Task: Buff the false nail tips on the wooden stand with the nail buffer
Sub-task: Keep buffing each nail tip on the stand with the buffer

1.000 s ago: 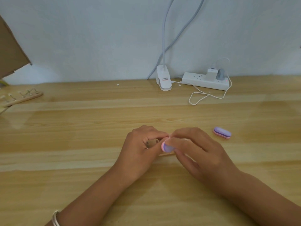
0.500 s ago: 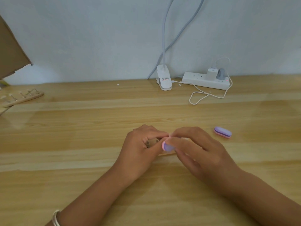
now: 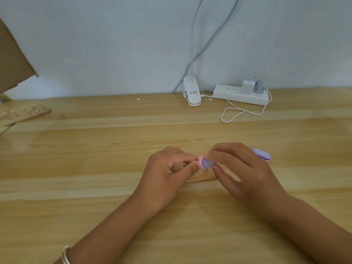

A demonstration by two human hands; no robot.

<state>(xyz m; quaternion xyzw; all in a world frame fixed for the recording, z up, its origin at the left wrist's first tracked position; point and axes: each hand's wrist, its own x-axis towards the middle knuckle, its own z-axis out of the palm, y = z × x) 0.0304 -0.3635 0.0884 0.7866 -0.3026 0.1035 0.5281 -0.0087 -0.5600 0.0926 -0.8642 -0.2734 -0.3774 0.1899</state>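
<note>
A small wooden stand (image 3: 202, 177) lies on the table under my two hands, mostly hidden by them. My left hand (image 3: 167, 174) grips its left end, thumb and fingers curled round it. My right hand (image 3: 245, 174) pinches a purple and pink nail buffer (image 3: 205, 162) and holds it down on a false nail tip (image 3: 205, 169) on the stand. The other nail tips are hidden by my fingers.
A second purple buffer (image 3: 262, 154) lies just behind my right hand. Another wooden stand with clips (image 3: 26, 114) sits at the far left. A white clip lamp (image 3: 192, 94), a power strip (image 3: 241, 94) and a looped cable (image 3: 240, 112) are at the back. Cardboard (image 3: 13, 60) leans at the left.
My right hand with the buffer has shifted slightly to the right and a little up over the stand. My left hand has kept its hold.
</note>
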